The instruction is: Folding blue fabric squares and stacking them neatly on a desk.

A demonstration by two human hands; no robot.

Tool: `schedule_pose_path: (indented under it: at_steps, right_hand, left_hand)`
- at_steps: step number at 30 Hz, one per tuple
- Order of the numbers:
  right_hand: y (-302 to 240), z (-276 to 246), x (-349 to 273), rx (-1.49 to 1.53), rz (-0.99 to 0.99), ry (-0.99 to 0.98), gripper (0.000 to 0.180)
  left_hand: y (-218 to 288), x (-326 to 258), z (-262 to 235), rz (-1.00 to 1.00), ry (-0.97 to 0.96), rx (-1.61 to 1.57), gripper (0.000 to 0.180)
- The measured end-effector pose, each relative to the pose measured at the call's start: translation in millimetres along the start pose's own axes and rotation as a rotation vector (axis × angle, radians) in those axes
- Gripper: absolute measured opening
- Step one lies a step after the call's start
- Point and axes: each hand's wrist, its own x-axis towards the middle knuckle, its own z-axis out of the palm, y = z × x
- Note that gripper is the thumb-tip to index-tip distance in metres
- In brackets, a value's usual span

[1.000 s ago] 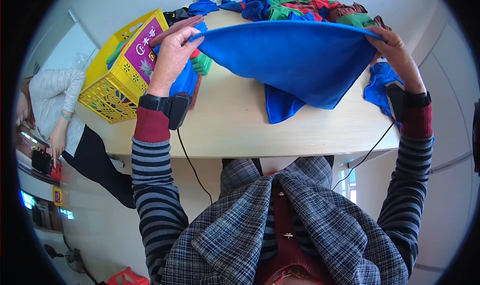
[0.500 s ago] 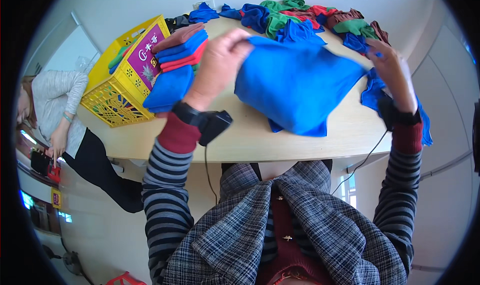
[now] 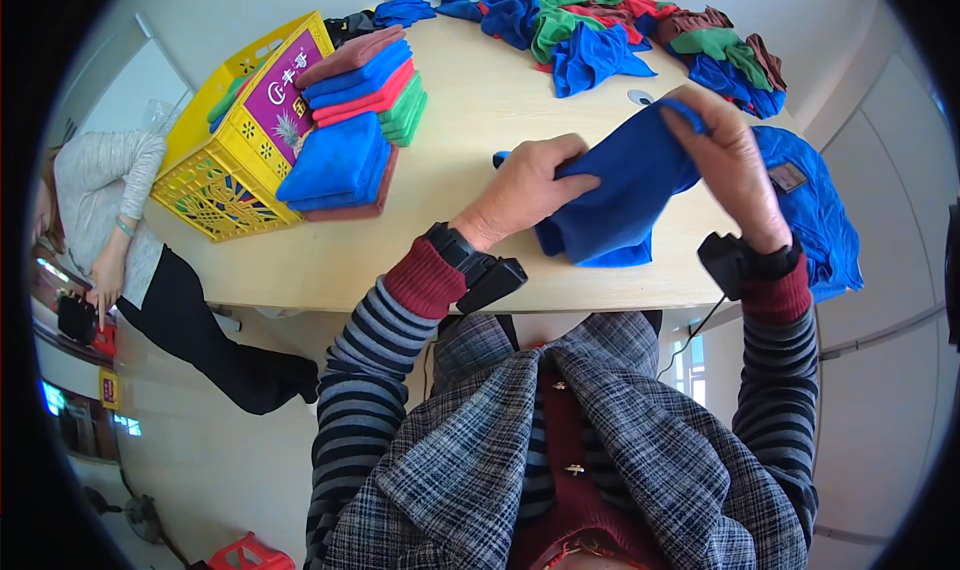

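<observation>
A blue cloth (image 3: 625, 185) is held up over the table in front of me, hanging folded between my hands. My left hand (image 3: 525, 185) pinches its left side between thumb and fingers. On the other side, my right hand (image 3: 735, 165) grips the upper right corner. The cloth's lower edge hangs close to the tabletop (image 3: 460, 270); whether it touches I cannot tell. Left of my hands lie neat stacks of folded cloths: a blue one (image 3: 335, 160) on the near stack, and brown, blue, red (image 3: 370, 98) and green (image 3: 405, 110) ones behind.
A yellow plastic crate (image 3: 215, 205) holding cloths stands left of the stacks. Crumpled cloths (image 3: 595, 60) in several colours line the back edge. A blue bundle with a label (image 3: 815, 215) lies at the right. Another person (image 3: 110, 190) is at the far left; a red stool (image 3: 250, 552) shows below.
The blue cloth was spread wide between both hands and is now gathered and narrower. My left hand has moved right and nearer; my right hand has moved slightly left and nearer.
</observation>
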Motion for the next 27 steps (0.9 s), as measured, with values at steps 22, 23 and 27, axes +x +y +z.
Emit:
schedule_pose_path:
  at_steps: [22, 23, 27]
  right_hand:
    - [66.7, -248.5, -59.6, -1.336, -0.185, 0.751, 0.050]
    - [73.3, -255.4, -64.2, -1.356, -0.138, 0.753, 0.052]
    - [96.5, -282.5, -82.6, -1.374, -0.150, 0.671, 0.055]
  left_hand:
    - [-115.0, -62.2, -108.6, -0.302, 0.389, 0.449, 0.012]
    - [-115.9, -69.0, -117.6, -0.332, 0.409, 0.442, 0.012]
    - [-108.5, -92.2, -159.1, -0.323, 0.458, 0.441, 0.011]
